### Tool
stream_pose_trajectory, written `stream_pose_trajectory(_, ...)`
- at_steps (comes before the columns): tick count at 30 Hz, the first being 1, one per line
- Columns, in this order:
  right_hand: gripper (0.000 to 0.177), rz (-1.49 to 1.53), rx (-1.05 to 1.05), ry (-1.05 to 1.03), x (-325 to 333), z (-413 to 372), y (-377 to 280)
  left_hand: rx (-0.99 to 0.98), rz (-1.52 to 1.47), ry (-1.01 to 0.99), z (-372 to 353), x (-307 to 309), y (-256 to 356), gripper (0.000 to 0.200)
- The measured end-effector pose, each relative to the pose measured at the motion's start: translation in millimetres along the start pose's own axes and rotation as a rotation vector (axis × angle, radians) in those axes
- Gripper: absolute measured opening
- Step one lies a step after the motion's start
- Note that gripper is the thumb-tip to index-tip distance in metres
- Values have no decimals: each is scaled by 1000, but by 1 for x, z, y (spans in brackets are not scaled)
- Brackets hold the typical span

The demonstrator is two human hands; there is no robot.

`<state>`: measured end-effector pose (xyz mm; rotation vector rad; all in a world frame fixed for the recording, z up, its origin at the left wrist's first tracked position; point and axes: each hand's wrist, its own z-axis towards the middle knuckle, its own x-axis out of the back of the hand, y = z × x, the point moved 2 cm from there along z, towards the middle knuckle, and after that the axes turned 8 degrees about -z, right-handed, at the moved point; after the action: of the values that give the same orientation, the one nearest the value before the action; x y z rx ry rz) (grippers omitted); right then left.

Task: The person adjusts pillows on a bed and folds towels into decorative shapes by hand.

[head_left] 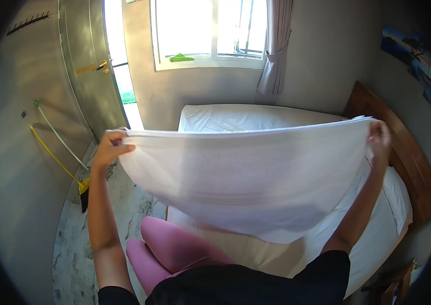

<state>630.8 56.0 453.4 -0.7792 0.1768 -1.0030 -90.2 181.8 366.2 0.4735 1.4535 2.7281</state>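
A white towel (256,173) is stretched out in the air between my two hands, its top edge nearly level and its lower part hanging in a curve. My left hand (115,147) pinches the left end of that top edge, thumb in front. At the other end my right hand (379,138) grips the upper right corner, where several layers lie together; its fingers look slightly blurred. Below and behind the towel is a bed with a white sheet (368,244), partly hidden by the cloth.
A wooden headboard (403,147) stands at the right. On the left, a broom (84,190) and a pale-handled tool (60,132) lean against the wall near a partly open door (91,61). Behind the bed are a window (210,30) and a tied curtain (276,51).
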Motion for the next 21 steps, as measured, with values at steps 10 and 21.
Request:
stream_pose_trajectory(10, 19, 239, 96, 187, -55, 49, 8, -473, 478, 512, 113, -37, 10, 30)
stream_pose_trajectory(21, 33, 294, 103, 215, 88, -78, 36, -847, 802, 71, -38, -32, 125, 22)
